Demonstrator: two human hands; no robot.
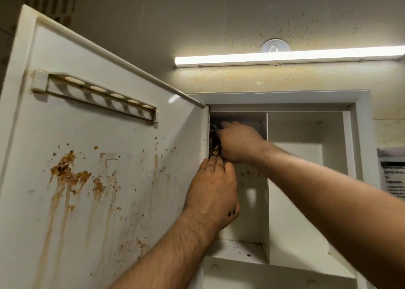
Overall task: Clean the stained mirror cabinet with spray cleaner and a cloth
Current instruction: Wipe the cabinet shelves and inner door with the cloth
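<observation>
White cabinet [360, 139], dark bundle [213, 142] in top-left compartment, right hand [238, 145] tight around it; left hand [213, 190] grip unclear.

White mirror cabinet [285, 201], door [98, 157] swung open leftward, its inner face streaked with brown drips; dark crumpled cloth [213, 145] in the top left compartment, at the hinge side

Looks to be a small, grimy bathroom. Shown by a white recessed wall cabinet [361, 135] at 4 o'clock with divided inner compartments, its door [122, 161] swung open at 9 o'clock and carrying a slotted toothbrush-style rack [98, 91] at 10 o'clock. Also by a strip light [285, 57] at 1 o'clock over the cabinet, a suction hook [275, 46] just above it, smooth panelled walls [197, 21] flecked brown at 12 o'clock, and a vent grille [54, 5] at 11 o'clock.
</observation>
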